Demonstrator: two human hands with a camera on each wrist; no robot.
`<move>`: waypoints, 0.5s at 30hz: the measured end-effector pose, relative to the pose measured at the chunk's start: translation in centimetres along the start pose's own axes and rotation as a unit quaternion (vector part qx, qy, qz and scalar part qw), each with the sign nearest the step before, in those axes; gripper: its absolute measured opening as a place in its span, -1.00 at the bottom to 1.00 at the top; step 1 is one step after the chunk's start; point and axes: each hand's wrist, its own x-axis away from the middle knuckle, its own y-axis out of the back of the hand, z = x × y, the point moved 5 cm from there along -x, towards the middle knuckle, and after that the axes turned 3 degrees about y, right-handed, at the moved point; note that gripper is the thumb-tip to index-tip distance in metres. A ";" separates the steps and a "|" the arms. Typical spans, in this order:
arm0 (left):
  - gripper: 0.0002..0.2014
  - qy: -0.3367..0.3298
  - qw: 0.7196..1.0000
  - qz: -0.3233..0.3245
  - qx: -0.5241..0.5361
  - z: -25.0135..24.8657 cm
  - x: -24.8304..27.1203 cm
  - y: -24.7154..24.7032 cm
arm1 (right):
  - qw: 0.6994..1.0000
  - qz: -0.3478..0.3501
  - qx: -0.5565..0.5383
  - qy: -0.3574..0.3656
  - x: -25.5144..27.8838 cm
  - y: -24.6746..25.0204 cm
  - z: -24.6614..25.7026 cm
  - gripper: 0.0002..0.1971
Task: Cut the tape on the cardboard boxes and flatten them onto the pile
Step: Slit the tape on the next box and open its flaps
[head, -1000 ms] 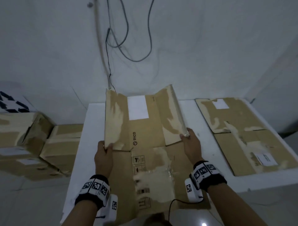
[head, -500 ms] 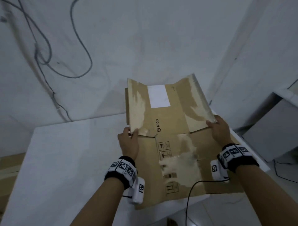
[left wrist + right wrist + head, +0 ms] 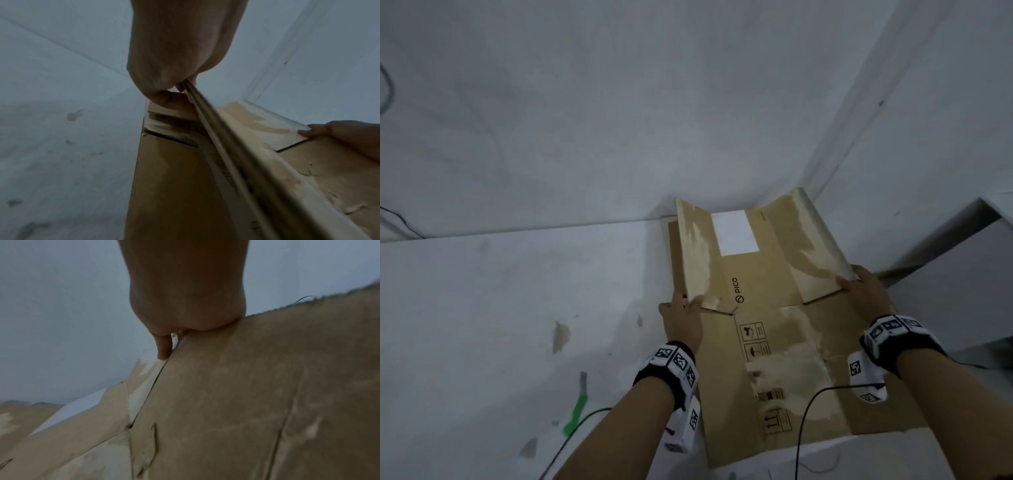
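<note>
the left edge of a flattened cardboard box (image 3: 763, 325) is pinched by the left hand (image 3: 683, 322), its thumb on top and fingers curled beneath, as is seen close up from the left wrist, where the edge runs out of the closed fingers (image 3: 164, 97). the right edge is gripped by the right hand (image 3: 866, 294), thumb laid over the raised right flap (image 3: 808, 246) and fingers tucked under the board; in the right wrist view one finger (image 3: 163, 347) is shown pressed along the flap's edge. the box is held at the right end of a white table (image 3: 500, 325), its near part over the table's corner, its far flaps tilted upward toward the wall (image 3: 654, 102). a white label (image 3: 736, 236) and the printed word "pico" (image 3: 738, 289) are carried on the far panel; torn pale patches are spread over the near panel. another sheet of cardboard (image 3: 667, 246) is glimpsed beneath, at the far left corner. a green-handled cutter (image 3: 577, 406) is left lying on the table, well apart from the left hand, beside a black cable (image 3: 571, 442).
</note>
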 end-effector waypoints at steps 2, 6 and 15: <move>-0.65 0.019 1.000 0.005 -0.010 0.4 -0.6 -1.7 | 1.000 0.009 0.004 0.004 -2.1 -0.4 -1.1 -0.59; -0.62 0.040 0.999 0.008 -0.028 1.2 -1.8 -3.4 | 0.999 0.034 -0.003 -0.005 -5.0 -2.0 -2.9 -0.57; -0.64 0.059 0.996 -0.018 -0.063 3.3 -4.2 -2.1 | 0.997 0.076 0.021 -0.017 -7.5 -6.2 -4.4 -0.49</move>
